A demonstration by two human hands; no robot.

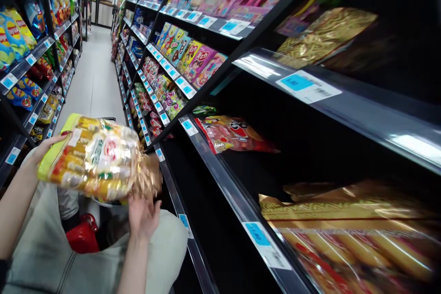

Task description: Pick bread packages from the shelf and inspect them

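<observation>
A shiny yellow and gold snack bag (103,156) with stick-shaped pieces showing through it is held over my lap, tilted. My left hand (44,147) grips its lime-green end, fingers mostly behind it. At the crinkled gold end, my right hand (143,216) touches the bag from below; its fingers are partly hidden by the bag and blurred. Beneath the bag, between my knees, are a red object (82,234) and part of a rim, mostly covered.
Shelves (220,193) slope along my right, carrying a red snack bag (237,134), gold bags (344,220) and colourful boxes (200,62). On the left stands a shelf with chip bags (14,36). A white-floored aisle (98,73) runs ahead.
</observation>
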